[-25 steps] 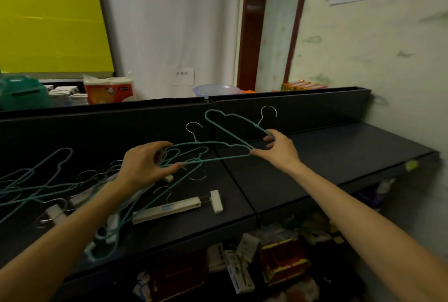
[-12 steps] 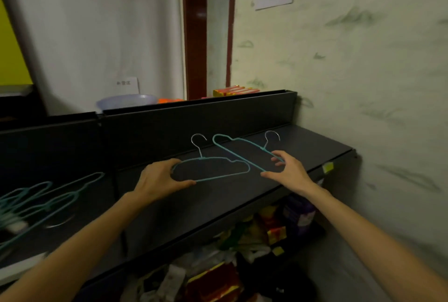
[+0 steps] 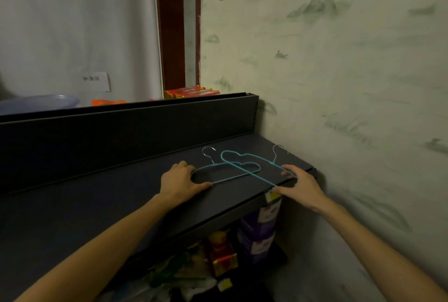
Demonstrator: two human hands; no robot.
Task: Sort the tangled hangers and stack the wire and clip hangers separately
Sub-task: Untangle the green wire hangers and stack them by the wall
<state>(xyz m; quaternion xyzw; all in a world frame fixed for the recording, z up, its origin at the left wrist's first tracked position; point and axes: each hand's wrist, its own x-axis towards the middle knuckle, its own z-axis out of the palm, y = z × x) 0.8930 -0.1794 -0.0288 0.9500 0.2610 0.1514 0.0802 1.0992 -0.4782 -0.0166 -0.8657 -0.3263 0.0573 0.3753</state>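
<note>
Against a smudged green wall, the dark shelf ran to its right-hand corner, where you were laying down two teal wire hangers, crossed and overlapping. Your left hand curled round the end of the nearer hanger; your right hand pinched the bar of the farther hanger. This looked like the wire stack's start; next you needed to square them, hooks aligned, then let go.

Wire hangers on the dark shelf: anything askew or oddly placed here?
Yes. The two teal wire hangers are not stacked square: the right hanger lies slanted across the left hanger, and its corner at the right hand pokes past the shelf front edge. The left hand grips the other's end.
</note>
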